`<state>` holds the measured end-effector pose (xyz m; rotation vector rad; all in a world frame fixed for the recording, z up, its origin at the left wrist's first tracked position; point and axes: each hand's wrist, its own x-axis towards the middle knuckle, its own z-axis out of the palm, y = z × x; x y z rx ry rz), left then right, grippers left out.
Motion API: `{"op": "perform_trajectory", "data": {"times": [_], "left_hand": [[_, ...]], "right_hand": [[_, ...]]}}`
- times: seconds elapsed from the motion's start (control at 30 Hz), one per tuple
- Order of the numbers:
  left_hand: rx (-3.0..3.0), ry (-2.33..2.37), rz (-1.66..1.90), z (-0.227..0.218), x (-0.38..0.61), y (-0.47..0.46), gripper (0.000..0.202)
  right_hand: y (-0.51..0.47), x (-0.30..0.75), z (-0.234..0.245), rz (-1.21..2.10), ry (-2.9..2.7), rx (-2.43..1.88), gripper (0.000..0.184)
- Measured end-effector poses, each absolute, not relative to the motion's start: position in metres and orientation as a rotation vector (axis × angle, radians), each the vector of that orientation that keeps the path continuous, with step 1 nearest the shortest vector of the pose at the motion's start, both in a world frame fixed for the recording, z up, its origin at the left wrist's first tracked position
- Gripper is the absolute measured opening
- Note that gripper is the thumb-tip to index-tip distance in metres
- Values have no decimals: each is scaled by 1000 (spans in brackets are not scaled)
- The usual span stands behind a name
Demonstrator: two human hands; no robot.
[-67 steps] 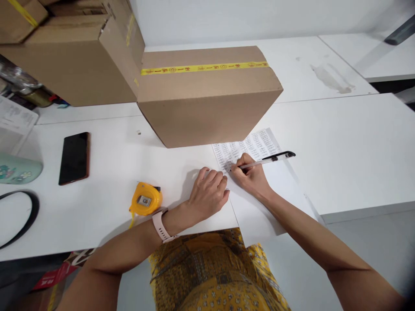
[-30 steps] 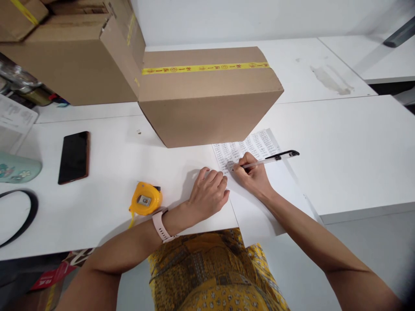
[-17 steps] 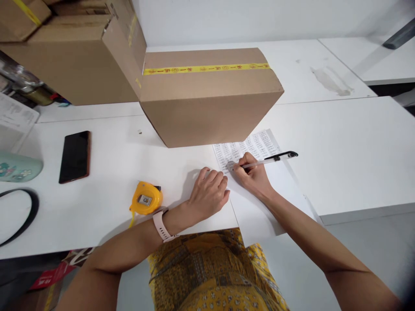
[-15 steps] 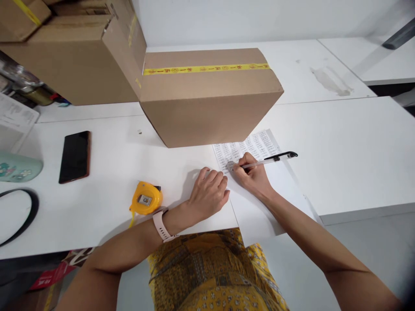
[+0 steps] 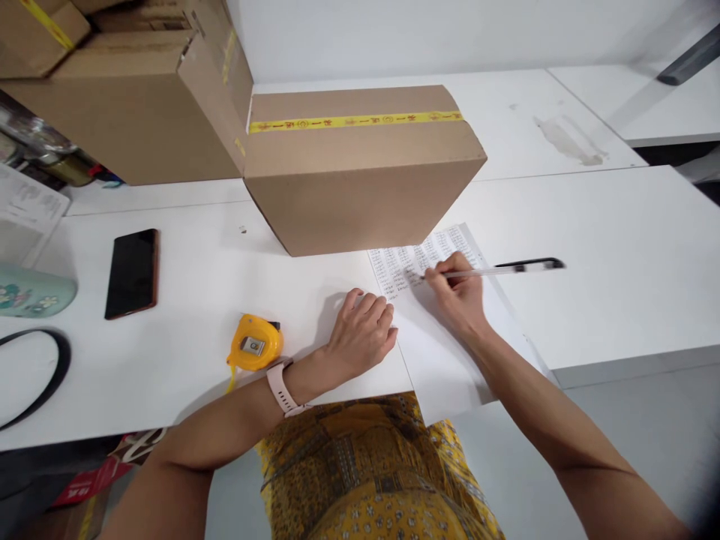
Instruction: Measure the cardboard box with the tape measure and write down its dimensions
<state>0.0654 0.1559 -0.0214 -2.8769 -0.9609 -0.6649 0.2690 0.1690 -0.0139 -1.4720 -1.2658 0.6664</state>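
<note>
My right hand (image 5: 458,295) grips a clear pen with a black cap (image 5: 509,268), its tip on a sheet of paper (image 5: 444,352) covered at the top with rows of small handwritten figures. My left hand (image 5: 363,334) rests on the white table (image 5: 185,360) at the sheet's left edge, fingers loosely curled, nothing in it; a pale pink watch is on that wrist. A brown cardboard box (image 5: 360,172) sealed with yellow printed tape stands just behind the sheet.
A yellow tape measure (image 5: 253,343) lies left of my left hand. Further left lie a black phone (image 5: 133,273), a mint patterned case (image 5: 31,292) and a black loop (image 5: 34,375). Larger cardboard boxes (image 5: 124,97) are stacked at the back left.
My right hand has slid the pen to the right along the written rows, and the pen now lies flatter. My left hand has stayed in place.
</note>
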Motion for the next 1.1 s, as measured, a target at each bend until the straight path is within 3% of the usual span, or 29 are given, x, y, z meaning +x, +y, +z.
{"op": "perform_trajectory", "data": {"times": [0.13,0.3,0.5,0.63,0.73,0.9,1.1], "left_hand": [[-2898,-967,-670,-22,64,156,21],[-2880,-954,-670,-23,64,157,19],[-2868,-970,-699,-17,66,156,14],[-2630,-1084,-953,6,41,140,16],[-2372,-1371,-1014,19,0,118,28],[-2114,-1944,-742,0,-59,95,58],[-2128,-2170,-961,-14,-61,101,55]], "right_hand": [[170,323,-8,404,-1347,-1662,14],[162,417,-23,-144,-1689,-1935,23],[152,466,-48,-169,-1836,-2124,49],[148,464,-56,-166,-1694,-2043,61],[147,461,-57,-140,-1562,-2009,55],[149,461,-56,-32,-1483,-1882,31],[141,449,-36,-109,-1307,-1835,27]]}}
